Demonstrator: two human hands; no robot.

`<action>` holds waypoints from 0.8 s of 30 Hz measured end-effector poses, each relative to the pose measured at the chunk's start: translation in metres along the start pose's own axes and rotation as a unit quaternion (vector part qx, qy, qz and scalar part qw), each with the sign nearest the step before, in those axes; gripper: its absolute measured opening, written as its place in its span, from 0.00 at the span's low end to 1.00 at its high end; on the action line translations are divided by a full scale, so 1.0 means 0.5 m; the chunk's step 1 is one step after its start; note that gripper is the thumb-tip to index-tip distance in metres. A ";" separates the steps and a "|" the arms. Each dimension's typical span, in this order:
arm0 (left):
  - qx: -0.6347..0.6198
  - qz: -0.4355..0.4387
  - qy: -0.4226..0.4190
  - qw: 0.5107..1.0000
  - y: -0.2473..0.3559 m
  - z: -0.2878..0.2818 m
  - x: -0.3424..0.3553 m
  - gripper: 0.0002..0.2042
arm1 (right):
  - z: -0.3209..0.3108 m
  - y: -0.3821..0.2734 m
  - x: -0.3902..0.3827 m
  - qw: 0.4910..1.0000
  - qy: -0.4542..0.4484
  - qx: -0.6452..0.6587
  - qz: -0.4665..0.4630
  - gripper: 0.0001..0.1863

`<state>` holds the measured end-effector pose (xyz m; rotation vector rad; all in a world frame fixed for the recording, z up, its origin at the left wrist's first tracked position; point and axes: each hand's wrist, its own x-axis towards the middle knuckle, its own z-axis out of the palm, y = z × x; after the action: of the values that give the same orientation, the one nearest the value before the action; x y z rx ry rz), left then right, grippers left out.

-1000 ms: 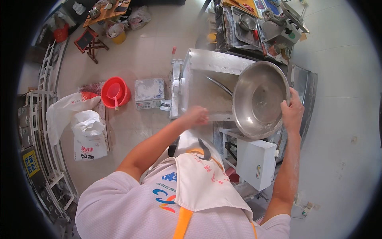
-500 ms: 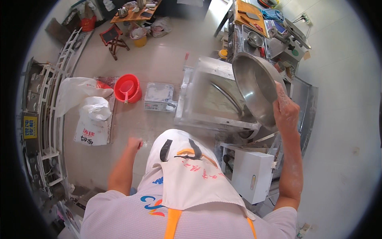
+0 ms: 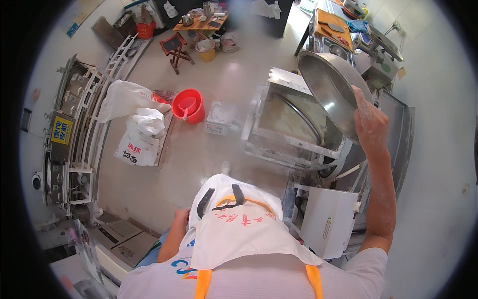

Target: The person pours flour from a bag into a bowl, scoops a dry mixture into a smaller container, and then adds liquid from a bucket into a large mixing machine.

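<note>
A large stainless steel bowl (image 3: 323, 89) is held up at the right, tipped on its side so that its hollow faces left. My right hand (image 3: 371, 122), dusted with white powder, is closed around the bowl's near right rim. Just left of and below the bowl is an open metal mixer trough (image 3: 294, 145), whose curved dark bar (image 3: 301, 117) crosses a powdery inside. My left hand (image 3: 182, 215) hangs low at my left side beside the white apron (image 3: 239, 226). Its fingers look curled, and I see nothing in them, though the apron partly covers them.
Left on the floor stand a red bucket (image 3: 196, 116) with a pink scoop (image 3: 187, 105), white sacks (image 3: 137, 144) and a powdery box (image 3: 221, 117). A folding stool (image 3: 173, 45) is farther off. A white metal cabinet (image 3: 326, 219) stands at my right.
The view has turned, so the room's things sit farther right in it. My left hand has come back toward my side. My right hand still grips the tilted bowl.
</note>
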<state>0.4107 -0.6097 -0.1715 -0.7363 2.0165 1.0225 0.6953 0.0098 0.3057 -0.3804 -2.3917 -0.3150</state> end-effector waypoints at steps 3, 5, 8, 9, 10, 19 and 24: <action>0.002 -0.018 -0.013 1.000 -0.029 -0.012 0.028 0.10 | -0.022 -0.003 0.005 1.000 -0.016 -0.014 -0.002 0.37; 0.002 -0.009 -0.005 1.000 -0.072 -0.061 0.089 0.11 | -0.015 -0.009 0.022 1.000 0.010 -0.001 -0.016 0.38; 0.023 0.001 -0.025 0.999 -0.043 -0.047 0.082 0.11 | -0.032 -0.019 0.036 1.000 -0.006 -0.025 -0.018 0.37; 0.026 0.005 -0.028 0.999 -0.019 -0.048 0.062 0.11 | -0.034 -0.021 0.043 1.000 -0.007 -0.026 -0.015 0.37; 0.003 0.008 -0.026 1.000 -0.022 -0.063 0.055 0.10 | -0.039 -0.027 0.044 1.000 -0.007 -0.022 -0.013 0.37; -0.023 0.028 -0.063 0.997 0.006 -0.120 0.036 0.05 | -0.034 -0.052 0.075 1.000 0.019 -0.017 0.000 0.31; -0.026 -0.072 -0.154 0.985 -0.037 -0.147 0.131 0.06 | -0.039 -0.046 0.068 0.998 -0.028 -0.060 0.022 0.36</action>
<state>0.3618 -0.6915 -0.2030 -0.6940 1.6531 1.0373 0.6740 -0.0115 0.3399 -0.5034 -2.4226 -0.4340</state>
